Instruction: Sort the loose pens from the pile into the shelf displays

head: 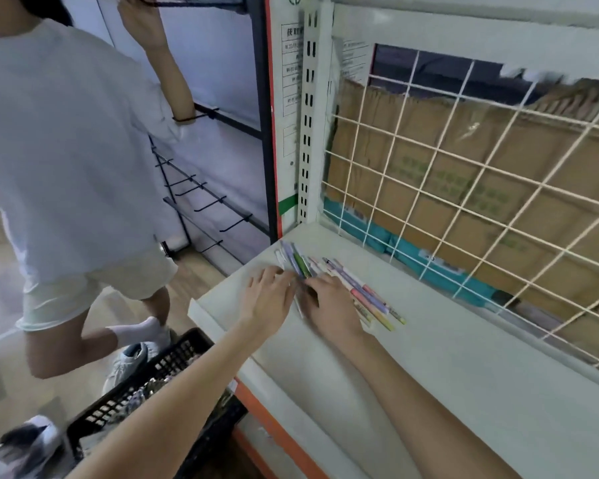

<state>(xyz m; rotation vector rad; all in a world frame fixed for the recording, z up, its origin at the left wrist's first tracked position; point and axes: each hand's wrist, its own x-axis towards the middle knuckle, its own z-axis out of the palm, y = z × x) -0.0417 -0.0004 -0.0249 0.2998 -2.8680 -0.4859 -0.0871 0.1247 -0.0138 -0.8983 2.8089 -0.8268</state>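
pens (pixel 343 285) on shelf (pixel 464 357), basket (pixel 146 382) below left.

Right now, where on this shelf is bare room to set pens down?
The shelf is bare right of the pen pile, between the wire grid and the front lip. Crowded near the left corner: both the left hand and right hand rest on the pens.

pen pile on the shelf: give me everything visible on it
The pen pile is a loose fan of slim pens lying flat on the white shelf, near its left end, in front of the wire grid back. Barrels look plastic, in pastel pink, lilac, white and yellow, with a darker green one near the far end. They lie roughly parallel, running diagonally from far left to near right. The left hand touches the pile's left edge; the right hand rests on its middle, covering several pens. Blur hides any print and the exact count.
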